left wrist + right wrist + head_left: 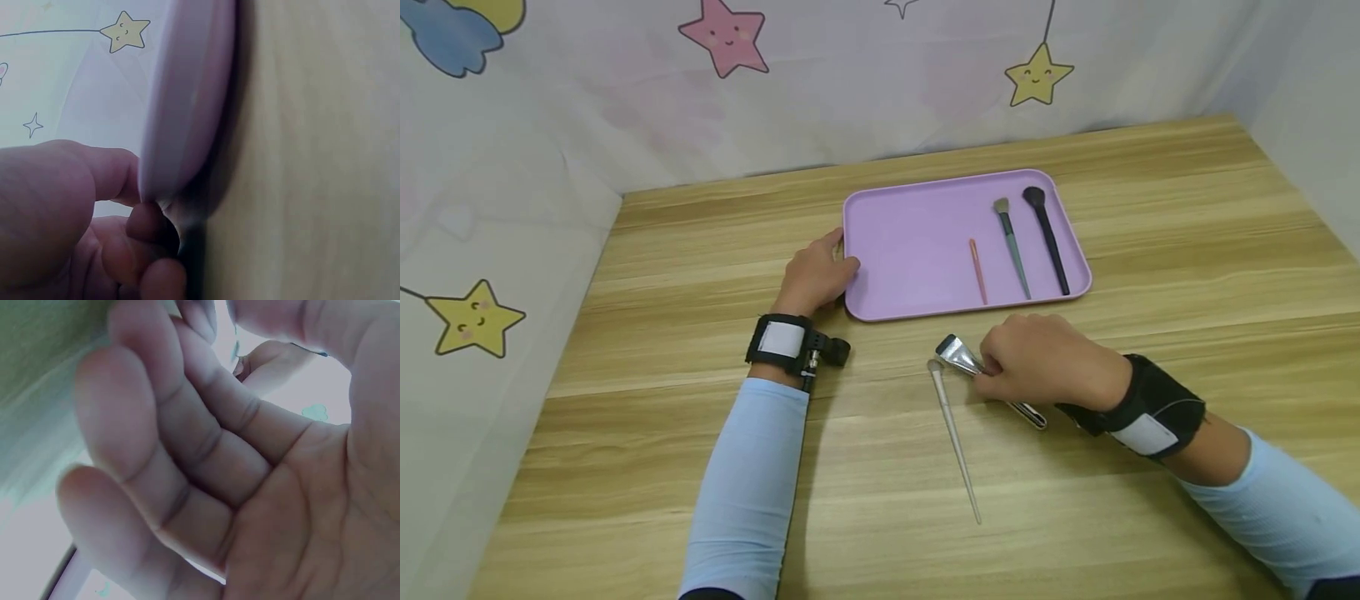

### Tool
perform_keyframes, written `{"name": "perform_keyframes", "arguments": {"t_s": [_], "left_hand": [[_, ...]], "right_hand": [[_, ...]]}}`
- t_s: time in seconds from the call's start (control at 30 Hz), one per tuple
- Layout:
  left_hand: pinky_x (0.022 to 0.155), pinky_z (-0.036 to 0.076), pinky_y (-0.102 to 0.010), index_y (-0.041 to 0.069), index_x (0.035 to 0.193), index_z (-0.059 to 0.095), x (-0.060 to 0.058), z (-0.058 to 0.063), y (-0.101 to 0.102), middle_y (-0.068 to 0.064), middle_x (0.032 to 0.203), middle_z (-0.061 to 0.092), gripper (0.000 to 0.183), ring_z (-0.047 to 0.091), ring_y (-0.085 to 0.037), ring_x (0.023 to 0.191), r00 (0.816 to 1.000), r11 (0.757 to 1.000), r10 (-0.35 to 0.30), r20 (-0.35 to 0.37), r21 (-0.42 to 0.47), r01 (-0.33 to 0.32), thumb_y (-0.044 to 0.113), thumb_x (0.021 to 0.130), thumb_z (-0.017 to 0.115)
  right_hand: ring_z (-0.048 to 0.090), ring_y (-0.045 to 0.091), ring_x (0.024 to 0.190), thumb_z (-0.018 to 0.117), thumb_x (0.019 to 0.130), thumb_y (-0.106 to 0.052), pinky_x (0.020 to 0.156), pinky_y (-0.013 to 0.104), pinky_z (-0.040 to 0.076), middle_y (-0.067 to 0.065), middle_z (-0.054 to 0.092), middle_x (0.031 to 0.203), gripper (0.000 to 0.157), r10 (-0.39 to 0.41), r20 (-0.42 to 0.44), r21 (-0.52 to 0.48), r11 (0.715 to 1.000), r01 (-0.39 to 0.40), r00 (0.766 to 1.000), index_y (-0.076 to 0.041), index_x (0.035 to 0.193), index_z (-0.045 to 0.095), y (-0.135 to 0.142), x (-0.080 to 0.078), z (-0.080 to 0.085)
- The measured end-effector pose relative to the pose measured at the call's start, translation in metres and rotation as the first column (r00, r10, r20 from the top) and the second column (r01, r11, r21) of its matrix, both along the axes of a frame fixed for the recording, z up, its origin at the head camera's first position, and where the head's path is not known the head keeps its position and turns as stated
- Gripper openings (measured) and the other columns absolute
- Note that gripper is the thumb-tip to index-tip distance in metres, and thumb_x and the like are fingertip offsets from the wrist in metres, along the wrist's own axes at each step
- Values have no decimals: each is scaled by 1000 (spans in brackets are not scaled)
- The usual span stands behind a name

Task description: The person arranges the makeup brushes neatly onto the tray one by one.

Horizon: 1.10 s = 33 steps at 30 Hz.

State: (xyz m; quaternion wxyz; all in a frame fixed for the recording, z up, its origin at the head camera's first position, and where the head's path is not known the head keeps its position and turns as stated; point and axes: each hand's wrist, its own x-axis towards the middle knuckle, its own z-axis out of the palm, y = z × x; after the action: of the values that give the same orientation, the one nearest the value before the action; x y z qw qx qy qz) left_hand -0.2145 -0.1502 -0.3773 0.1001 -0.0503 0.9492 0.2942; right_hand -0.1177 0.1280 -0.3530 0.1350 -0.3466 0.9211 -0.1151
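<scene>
My left hand (817, 272) grips the left rim of a lilac tray (910, 242), thumb on top. In the left wrist view the fingers (153, 250) curl at the tray's edge. Below the tray, my right hand (1045, 358) pinches a flat makeup brush (957, 353) with a silvery ferrule and dark tip, its handle end showing past the palm. Close beside it lies a thin pale makeup brush (953, 433) on the table. On the tray's right half are a small pink stick (977, 271), a green-handled brush (1011, 246) and a black brush (1049, 242).
The wood-grain table (662, 275) reaches back to a white cloth backdrop (850, 83) printed with stars. Another white wall (1311, 125) borders it at the right. A small camera (833, 351) sticks out from the left wrist strap.
</scene>
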Motion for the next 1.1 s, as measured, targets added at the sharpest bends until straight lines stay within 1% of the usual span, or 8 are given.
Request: {"name": "perform_keyframes", "arguments": {"t_s": [0.17, 0.33, 0.57, 0.77, 0.87, 1.1], "left_hand": [[39, 41, -29, 17, 146, 30, 0, 1, 0, -12, 105, 58, 64, 54, -20, 45, 1000, 1000, -11, -11, -5, 11, 31, 85, 45], [40, 41, -29, 17, 146, 30, 0, 1, 1, -12, 107, 57, 64, 54, -20, 46, 1000, 1000, -13, -10, -12, 13, 31, 85, 45], [39, 41, -29, 17, 146, 30, 0, 1, 1, -11, 103, 58, 64, 55, -20, 45, 1000, 1000, -12, -4, -12, 12, 31, 86, 45], [39, 41, -29, 17, 146, 30, 0, 1, 1, -13, 110, 57, 64, 55, -20, 45, 1000, 1000, -19, -11, -10, 19, 31, 86, 44], [39, 40, -29, 16, 146, 30, 0, 1, 1, -13, 109, 57, 64, 55, -20, 45, 1000, 1000, -23, -14, -12, 23, 31, 85, 45], [39, 40, -29, 16, 146, 30, -1, 0, 0, -12, 100, 58, 64, 55, -20, 45, 1000, 1000, -21, -11, -12, 21, 31, 85, 45]], "right_hand": [[39, 6, 43, 62, 71, -31, 36, 27, 32, -11, 42, 48, 27, -2, -42, -45, 999, 0, 999, -24, 50, 46, 0, -1, 0], [40, 6, 43, 62, 71, -30, 36, 26, 33, -11, 44, 49, 23, -20, -27, -68, 998, 18, 999, -23, 53, 48, -1, -3, 1], [42, 6, 43, 64, 71, -32, 36, 27, 35, -10, 47, 50, 19, -53, -32, -132, 990, 48, 998, -22, 59, 53, -2, -5, 0], [43, 5, 43, 64, 73, -29, 35, 26, 35, -11, 48, 50, 14, -87, -18, -197, 977, 82, 996, -21, 64, 57, -3, -6, -3], [43, 5, 43, 63, 74, -29, 35, 27, 35, -12, 48, 50, 12, -102, -11, -207, 974, 98, 995, -20, 67, 58, -4, -6, -4], [45, 6, 46, 61, 77, -30, 38, 28, 38, -10, 50, 53, 13, -124, -5, -231, 966, 120, 992, -18, 75, 59, -5, -7, -3]]}}
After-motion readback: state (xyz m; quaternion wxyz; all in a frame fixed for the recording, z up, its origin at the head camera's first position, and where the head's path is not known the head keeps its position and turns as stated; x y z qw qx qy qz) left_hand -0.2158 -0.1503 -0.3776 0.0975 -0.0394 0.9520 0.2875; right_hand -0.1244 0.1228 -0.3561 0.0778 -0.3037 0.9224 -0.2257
